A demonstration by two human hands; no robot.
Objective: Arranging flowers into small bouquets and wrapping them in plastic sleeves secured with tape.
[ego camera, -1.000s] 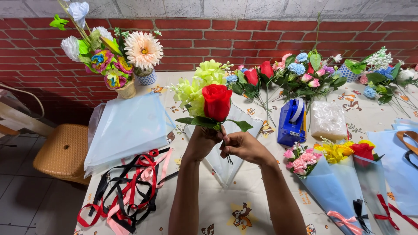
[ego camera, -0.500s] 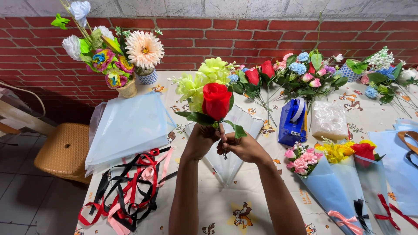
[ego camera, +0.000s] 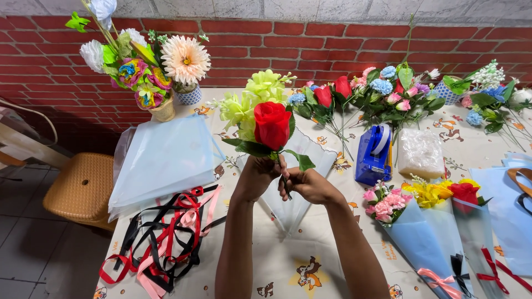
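We had three wrapped bouquets [ego camera: 438, 221] lying finished at our right; our left hand [ego camera: 256, 176] and right hand [ego camera: 308, 185] both clamped the stems of a red rose [ego camera: 271, 124] above an unrolled clear wrap [ego camera: 293, 182], with loose flowers [ego camera: 377, 94] waiting behind.

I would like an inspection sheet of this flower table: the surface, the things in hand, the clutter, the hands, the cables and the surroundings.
Surface: table under a pale cloth with printed cartoon figures.
Things in hand: red rose held upright together with pale green flowers, above a clear wrapping cone.
Clutter: ribbon heap, stack of pale blue sheets, blue tape dispenser, loose flowers, three wrapped bouquets.
Hands: left hand grips the stems; right hand pinches the rose stem lower down.
Cables: nothing seen.
Surroundings: red brick wall, woven stool, two vases of flowers.
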